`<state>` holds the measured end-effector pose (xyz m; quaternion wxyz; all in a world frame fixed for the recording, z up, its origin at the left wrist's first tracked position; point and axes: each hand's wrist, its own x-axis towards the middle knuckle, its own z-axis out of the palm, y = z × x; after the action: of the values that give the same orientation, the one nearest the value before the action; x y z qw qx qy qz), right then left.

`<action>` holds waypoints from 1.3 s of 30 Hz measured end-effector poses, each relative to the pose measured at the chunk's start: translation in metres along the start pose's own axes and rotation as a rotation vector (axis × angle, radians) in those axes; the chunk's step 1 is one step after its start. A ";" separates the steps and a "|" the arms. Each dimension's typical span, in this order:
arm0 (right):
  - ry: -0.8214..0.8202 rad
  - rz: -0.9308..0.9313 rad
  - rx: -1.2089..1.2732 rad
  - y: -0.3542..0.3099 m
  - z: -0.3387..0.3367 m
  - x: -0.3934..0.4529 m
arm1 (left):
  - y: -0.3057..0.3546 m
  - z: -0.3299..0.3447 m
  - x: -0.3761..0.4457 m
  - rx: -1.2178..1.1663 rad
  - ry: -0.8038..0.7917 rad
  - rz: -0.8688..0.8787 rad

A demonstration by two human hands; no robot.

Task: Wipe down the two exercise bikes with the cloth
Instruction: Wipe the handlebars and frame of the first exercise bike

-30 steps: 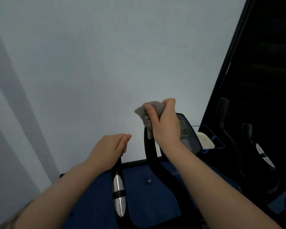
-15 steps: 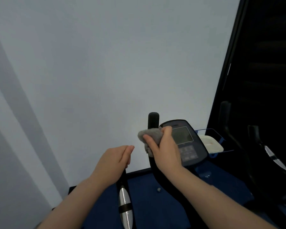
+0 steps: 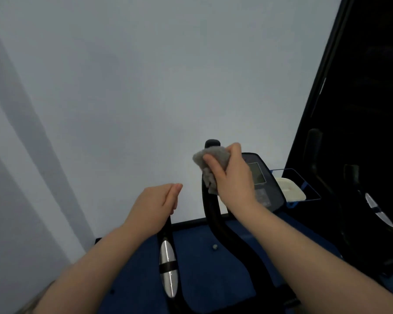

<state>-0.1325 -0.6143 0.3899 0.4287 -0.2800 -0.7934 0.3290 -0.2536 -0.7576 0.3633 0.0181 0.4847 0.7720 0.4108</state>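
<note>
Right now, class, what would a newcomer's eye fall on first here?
At centre, the right hand grips a grey cloth around the bike's upright black handlebar. Lower left, the left hand rests on the other handlebar. A dark console sits just right.

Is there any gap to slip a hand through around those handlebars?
Yes: bare room lies between the left handlebar and the right handlebar, above the blue floor. It is crowded where the right hand presses the cloth beside the console.

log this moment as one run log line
right hand grips grey cloth on right handlebar | left hand rests on left handlebar | console unwiped
</note>
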 end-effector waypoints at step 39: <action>-0.086 0.148 0.076 0.015 0.011 -0.023 | 0.000 0.001 -0.001 0.015 0.010 -0.030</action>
<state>-0.1286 -0.6247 0.3624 0.3792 -0.3070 -0.7753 0.4012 -0.2527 -0.7578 0.3629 0.0168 0.4712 0.7823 0.4071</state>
